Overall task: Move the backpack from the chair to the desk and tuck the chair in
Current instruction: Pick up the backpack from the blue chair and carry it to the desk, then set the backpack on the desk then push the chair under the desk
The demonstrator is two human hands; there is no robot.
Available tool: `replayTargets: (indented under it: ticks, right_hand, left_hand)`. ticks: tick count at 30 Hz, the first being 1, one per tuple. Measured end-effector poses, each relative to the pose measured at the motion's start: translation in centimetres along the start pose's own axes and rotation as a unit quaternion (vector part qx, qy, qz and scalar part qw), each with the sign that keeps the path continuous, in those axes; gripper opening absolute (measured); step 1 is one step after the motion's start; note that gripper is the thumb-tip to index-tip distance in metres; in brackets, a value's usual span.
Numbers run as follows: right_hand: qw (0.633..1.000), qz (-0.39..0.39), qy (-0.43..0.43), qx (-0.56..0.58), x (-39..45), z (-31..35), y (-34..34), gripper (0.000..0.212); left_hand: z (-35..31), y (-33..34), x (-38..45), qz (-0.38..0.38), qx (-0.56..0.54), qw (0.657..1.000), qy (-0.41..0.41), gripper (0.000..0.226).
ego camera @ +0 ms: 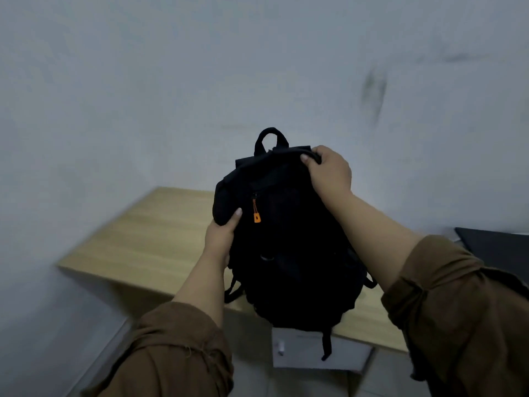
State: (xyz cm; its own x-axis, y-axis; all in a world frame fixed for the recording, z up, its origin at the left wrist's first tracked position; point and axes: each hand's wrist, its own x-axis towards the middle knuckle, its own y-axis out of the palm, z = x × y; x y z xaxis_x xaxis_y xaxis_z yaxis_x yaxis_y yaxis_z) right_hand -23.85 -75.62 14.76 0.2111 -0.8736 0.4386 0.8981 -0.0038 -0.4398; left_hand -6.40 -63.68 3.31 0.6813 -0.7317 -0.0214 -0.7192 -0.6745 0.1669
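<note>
Fingers (310, 160) gripping soft black backpack (289, 253), wooden desk (148, 233) beneath

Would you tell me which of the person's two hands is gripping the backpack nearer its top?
The right hand, closed on the strap at the backpack's top edge near the carry loop; the left hand holds lower, on its side beside the orange zipper pull.
</note>
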Motion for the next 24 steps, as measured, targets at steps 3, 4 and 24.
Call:
replayTargets:
  ticks: [3,4,24]
  right_hand:
    - [0.998,-0.008,0.041,-0.052,3.5,-5.1,-2.4,0.021]
    - [0.996,-0.007,0.053,-0.065,4.5,-6.7,-3.1,0.022]
    - [0.938,0.020,0.346,-0.008,12.4,-29.4,1.9,0.048]
  left_hand:
    - [2.3,5.7,3.1,0.008,0.026,1.000,-0.008,0.025]
    - [2.9,7.5,4.2,0.007,0.034,0.999,-0.010,0.024]
    - [11.1,20.1,22.3,-0.020,0.273,0.955,-0.118,0.079]
